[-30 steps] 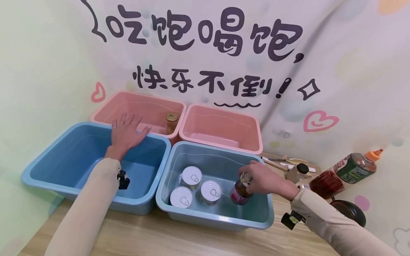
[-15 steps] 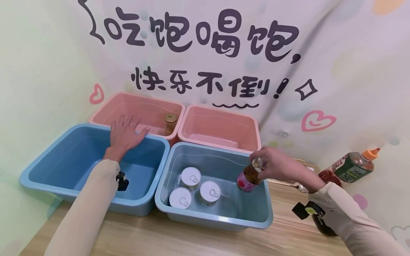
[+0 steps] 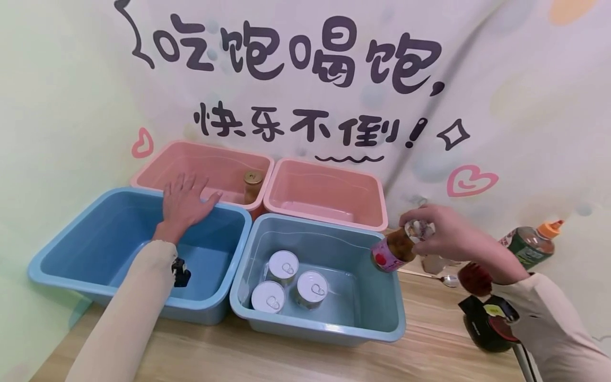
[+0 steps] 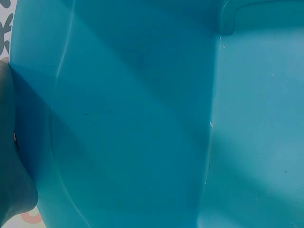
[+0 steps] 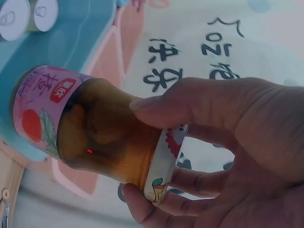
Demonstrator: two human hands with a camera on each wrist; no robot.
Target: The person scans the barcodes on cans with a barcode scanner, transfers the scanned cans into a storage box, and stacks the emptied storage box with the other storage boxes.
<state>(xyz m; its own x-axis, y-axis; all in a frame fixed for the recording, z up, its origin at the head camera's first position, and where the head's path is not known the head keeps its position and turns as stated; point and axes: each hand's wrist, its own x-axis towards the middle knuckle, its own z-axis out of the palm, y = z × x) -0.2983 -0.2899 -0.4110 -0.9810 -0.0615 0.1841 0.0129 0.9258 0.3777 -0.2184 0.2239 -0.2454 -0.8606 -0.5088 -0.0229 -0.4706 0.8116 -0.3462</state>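
In the head view my right hand (image 3: 451, 233) grips a glass jar (image 3: 395, 249) near its lid, tilted over the right rim of the right blue bin (image 3: 317, 333). The right wrist view shows the jar (image 5: 102, 130) has a pink label, amber contents and a patterned lid (image 5: 164, 164), with thumb and fingers around its upper end. My left hand (image 3: 185, 204) lies with fingers spread over the back rim of the left blue bin (image 3: 129, 292). Three white-topped cans (image 3: 311, 289) stand in the right blue bin's left part.
Behind stand two pink bins (image 3: 329, 193); the left one holds a gold-topped can (image 3: 253, 185). To the right are a sauce bottle (image 3: 530, 246) with an orange cap, a spoon (image 3: 448, 280) and a black round object (image 3: 484, 331) partly behind the right arm.
My right hand has lifted the jar from inside the right blue bin, moving up and rightward to its right rim, tilting it more. My left hand stays in place.
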